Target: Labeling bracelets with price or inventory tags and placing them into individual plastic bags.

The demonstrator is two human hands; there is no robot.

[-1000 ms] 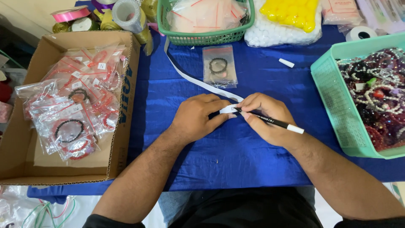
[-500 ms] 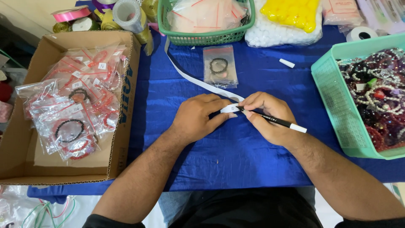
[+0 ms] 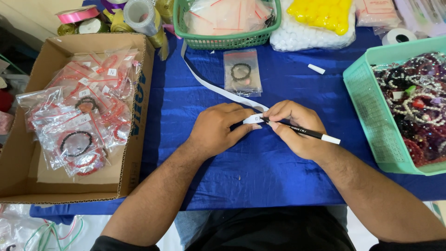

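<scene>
1. An open brown cardboard box [image 3: 134, 153] at the left edge of the blue satin cloth [image 3: 260, 176] holds a heap of clear zip bags with red seals [image 3: 79, 121], each with a dark or red bead bracelet and a small white sticker.
2. A green plastic mesh basket [image 3: 223, 42] at the top holds more clear red-sealed bags, seemingly empty.
3. A mint-green plastic tray [image 3: 367, 97] at the right is full of tangled bead strings in white, black and dark red.
4. A long white paper strip [image 3: 209, 83] runs from beside the green basket down the cloth to the hands; its near end lies flat at the centre of the cloth, marked with small dark writing.
5. The left hand [image 3: 216, 130] pins that end down, fingers together on it.
6. The right hand [image 3: 292, 128] has its fingers closed around a black marker pen with a white end [image 3: 302, 132], tip touching the strip.
7. One clear bag with a black bracelet [image 3: 241, 74] lies alone just above the hands.
</scene>
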